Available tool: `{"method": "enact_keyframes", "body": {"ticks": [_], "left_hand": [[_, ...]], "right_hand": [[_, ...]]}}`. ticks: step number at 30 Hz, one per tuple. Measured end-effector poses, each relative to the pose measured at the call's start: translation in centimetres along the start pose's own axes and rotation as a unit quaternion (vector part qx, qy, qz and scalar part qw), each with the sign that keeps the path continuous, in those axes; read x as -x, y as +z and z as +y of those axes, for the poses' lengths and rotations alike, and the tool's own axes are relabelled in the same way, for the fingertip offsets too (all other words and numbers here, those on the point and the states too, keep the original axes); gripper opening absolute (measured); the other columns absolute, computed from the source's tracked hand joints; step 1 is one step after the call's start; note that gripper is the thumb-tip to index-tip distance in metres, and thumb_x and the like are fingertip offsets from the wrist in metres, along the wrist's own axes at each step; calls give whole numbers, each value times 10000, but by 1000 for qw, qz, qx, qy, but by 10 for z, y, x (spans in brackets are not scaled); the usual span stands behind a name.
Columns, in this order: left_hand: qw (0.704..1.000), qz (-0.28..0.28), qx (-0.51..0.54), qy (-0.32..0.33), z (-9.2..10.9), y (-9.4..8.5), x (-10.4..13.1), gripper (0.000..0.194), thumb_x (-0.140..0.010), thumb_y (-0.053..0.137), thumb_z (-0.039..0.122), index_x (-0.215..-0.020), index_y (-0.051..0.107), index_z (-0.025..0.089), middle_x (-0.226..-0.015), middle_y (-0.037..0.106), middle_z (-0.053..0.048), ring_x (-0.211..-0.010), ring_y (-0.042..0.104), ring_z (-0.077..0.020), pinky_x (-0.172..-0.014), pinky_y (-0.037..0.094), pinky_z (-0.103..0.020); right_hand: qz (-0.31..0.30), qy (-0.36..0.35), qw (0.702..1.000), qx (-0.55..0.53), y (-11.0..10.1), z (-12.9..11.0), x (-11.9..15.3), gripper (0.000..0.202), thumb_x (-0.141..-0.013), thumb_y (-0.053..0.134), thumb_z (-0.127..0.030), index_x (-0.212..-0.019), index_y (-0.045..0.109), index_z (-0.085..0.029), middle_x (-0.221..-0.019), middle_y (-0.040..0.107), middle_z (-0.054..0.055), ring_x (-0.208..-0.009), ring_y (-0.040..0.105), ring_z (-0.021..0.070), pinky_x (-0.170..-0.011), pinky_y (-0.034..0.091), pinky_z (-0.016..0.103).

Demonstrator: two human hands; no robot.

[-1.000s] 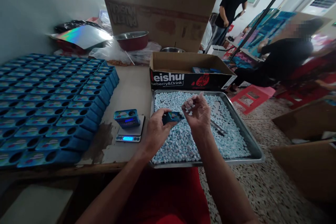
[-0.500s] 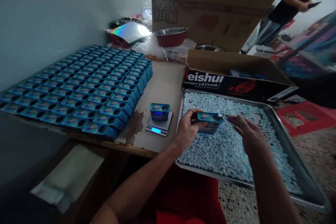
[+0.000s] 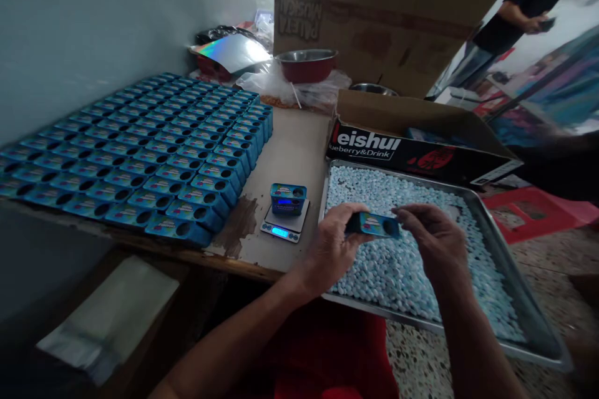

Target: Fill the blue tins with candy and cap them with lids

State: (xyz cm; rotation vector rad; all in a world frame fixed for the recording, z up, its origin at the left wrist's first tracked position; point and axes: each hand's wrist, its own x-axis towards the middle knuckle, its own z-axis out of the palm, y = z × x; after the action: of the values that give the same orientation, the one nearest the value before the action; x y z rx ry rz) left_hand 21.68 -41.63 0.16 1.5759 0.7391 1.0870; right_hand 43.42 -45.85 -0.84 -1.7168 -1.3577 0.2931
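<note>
My left hand (image 3: 333,243) grips a small blue box (image 3: 375,224) with a round dark hole in its top, held above the tray. At the box's right end, the fingers of my right hand (image 3: 437,238) are pinched together; whatever they hold, if anything, is too small to make out. Below both hands lie many pale blue and white pellets (image 3: 388,280) in a metal tray (image 3: 540,324). To the left, another blue box (image 3: 287,201) stands upright on a small digital scale (image 3: 280,232) with a lit display.
Rows of blue boxes (image 3: 154,149) cover the table's left side along the wall. A black-printed carton (image 3: 421,153) stands behind the tray. Farther back are a red bowl (image 3: 306,67) and a tall cardboard sheet (image 3: 374,19). Another person (image 3: 519,19) stands at the far right.
The held box has tipped so its top faces me more, and the white piece seen at its hole is gone from view. My right hand's fingers have closed from stretched out to a pinch.
</note>
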Motion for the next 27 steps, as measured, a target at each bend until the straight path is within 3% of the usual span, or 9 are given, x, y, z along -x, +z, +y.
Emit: {"method": "enact_keyframes", "body": {"ticks": [2,4,7,11,15,19,23,27], "left_hand": [[999,28,-18,-20,14,-20,7,311,-868,718,227,-1169,639,237,-1189,689,-63,-1109,651,-238,-1027,500,-363],[996,64,-34,-51,27,-45,18,329,-860,722,272,-1176,633,249,-1153,705,-49,-1047,679,-234,-976,535,-355],[989,113,-52,-84,40,-84,40,358,-829,732,310,-1167,630,253,-1141,715,-38,-1023,700,-241,-915,572,-343],[978,136,-70,-142,36,-115,75,377,-815,739,355,-1158,640,233,-1089,739,-41,-1000,716,-244,-880,591,-335],[962,184,-49,-193,26,-120,96,379,-822,724,393,-1150,642,224,-1046,751,-38,-968,723,-237,-886,591,-339],[956,208,-61,-197,21,-127,97,400,-799,740,428,-1134,656,225,-1073,749,-42,-1007,715,-247,-926,575,-344],[954,212,-59,-202,16,-140,92,418,-791,745,458,-1130,660,229,-1064,745,-45,-997,714,-255,-920,582,-358],[954,209,-70,-202,11,-144,88,409,-781,755,457,-1123,671,250,-1048,744,-28,-995,710,-255,-924,584,-353]], "right_hand": [[-108,-10,989,97,5,8,-3,306,-861,716,-446,-1087,738,-240,-1004,753,67,-780,680,221,-705,515,343],[-235,-45,950,200,16,9,-1,300,-845,725,-380,-1110,751,-242,-1033,744,78,-793,678,224,-705,495,331],[-316,-79,904,276,37,0,1,256,-878,611,-195,-1082,761,-232,-1044,749,82,-856,696,217,-745,471,300],[-345,-75,886,299,48,-11,-7,311,-800,594,-99,-1026,763,-230,-954,769,51,-848,694,204,-729,442,268],[-379,-106,876,278,47,-9,-10,504,-742,613,-92,-1217,706,-236,-1079,751,61,-904,692,210,-747,444,263],[-375,-98,868,311,51,-6,-4,346,-789,591,-121,-1081,746,-222,-1014,762,69,-866,700,212,-713,430,266],[-319,-21,897,304,51,-6,-5,180,-833,656,-238,-941,798,-249,-842,782,37,-768,709,214,-682,440,279],[-277,-5,935,223,43,-9,-9,188,-854,682,-305,-990,808,-274,-925,805,21,-764,712,198,-728,476,290]]}}
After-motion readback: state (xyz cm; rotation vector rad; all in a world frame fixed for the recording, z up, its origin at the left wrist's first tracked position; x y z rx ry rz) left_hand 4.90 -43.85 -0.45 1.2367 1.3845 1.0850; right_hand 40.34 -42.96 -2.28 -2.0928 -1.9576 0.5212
